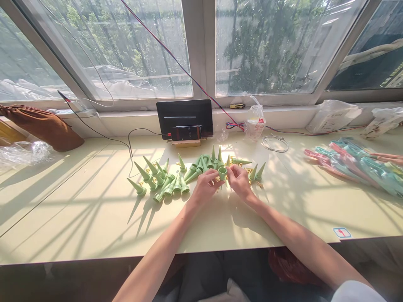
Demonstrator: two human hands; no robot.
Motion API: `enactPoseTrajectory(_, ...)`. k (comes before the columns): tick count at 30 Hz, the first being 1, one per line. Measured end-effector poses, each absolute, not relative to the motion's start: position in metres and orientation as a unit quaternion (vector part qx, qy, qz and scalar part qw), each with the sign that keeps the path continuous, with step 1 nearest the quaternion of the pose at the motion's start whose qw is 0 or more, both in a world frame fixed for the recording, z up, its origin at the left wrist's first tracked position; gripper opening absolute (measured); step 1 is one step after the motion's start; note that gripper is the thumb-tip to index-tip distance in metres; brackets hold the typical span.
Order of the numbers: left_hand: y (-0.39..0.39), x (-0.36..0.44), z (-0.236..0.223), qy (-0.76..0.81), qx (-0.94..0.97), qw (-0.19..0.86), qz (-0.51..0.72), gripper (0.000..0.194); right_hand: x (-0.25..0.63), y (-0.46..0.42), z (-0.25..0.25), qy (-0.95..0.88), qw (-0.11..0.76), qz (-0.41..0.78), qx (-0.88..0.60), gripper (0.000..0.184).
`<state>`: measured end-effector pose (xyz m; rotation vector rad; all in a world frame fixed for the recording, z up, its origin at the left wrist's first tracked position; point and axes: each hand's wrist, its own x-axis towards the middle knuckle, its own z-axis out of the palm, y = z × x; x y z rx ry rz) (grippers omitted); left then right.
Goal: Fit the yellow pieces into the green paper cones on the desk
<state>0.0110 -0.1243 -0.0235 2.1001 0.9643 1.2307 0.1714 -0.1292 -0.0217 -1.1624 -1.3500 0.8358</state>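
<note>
A green plastic cone [222,172] is held above the table between my two hands, its round open end turned up toward me. My left hand [204,187] closes its fingertips against the cone's left side, with something small and yellowish beside them. From the right, my right hand [240,182] pinches the same cone near its rim. Several more green cones [168,184] lie or stand tip-up to the left, and another cluster [203,162] lies just behind my hands. Two cones [260,172] stand to the right. Small gold-coloured pieces [258,183] are scattered among them.
A tablet [185,115] leans at the window with a phone [186,133] before it. Cables, a coiled white cord [275,143] and a tied plastic bag [254,123] lie rightward. Bagged pink and teal items [355,161] are far right; a brown pouch [47,128] is left.
</note>
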Motion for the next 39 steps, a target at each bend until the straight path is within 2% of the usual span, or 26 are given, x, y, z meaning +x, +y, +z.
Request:
enactPoseTrajectory(5,-0.1236,0.0097,-0.0225,0.353,0.782,0.240,0.453,0.020,0.1706,-0.1295,-0.0223,-0.575,0.548,0.354,-0.493,0.039)
enactPoseTrajectory(11,-0.1235,0.0072,-0.0254,0.361,0.807,0.148,0.444,0.019,0.1698,-0.1295,-0.0244,-0.584,0.549,0.354,-0.483,0.039)
enactPoseTrajectory(15,-0.1249,0.0052,-0.0266,0.374,0.815,0.110,0.429,0.027,0.1701,-0.1290,-0.0245,-0.586,0.543,0.362,-0.480,0.039)
enactPoseTrajectory(24,-0.1262,0.0073,-0.0244,0.386,0.801,0.153,0.431,0.033,0.1703,-0.1277,-0.0256,-0.585,0.545,0.360,-0.481,0.041)
enactPoseTrajectory(28,-0.1285,0.0094,-0.0221,0.381,0.794,0.194,0.432,0.045,0.1706,-0.1276,-0.0232,-0.583,0.543,0.365,-0.481,0.040)
enactPoseTrajectory(33,-0.1309,0.0106,-0.0191,0.386,0.793,0.197,0.428,0.057,0.1713,-0.1266,-0.0234,-0.584,0.547,0.364,-0.477,0.039)
enactPoseTrajectory(39,-0.1299,0.0088,-0.0188,0.382,0.791,0.210,0.430,0.058,0.1712,-0.1264,-0.0236,-0.585,0.546,0.360,-0.480,0.038)
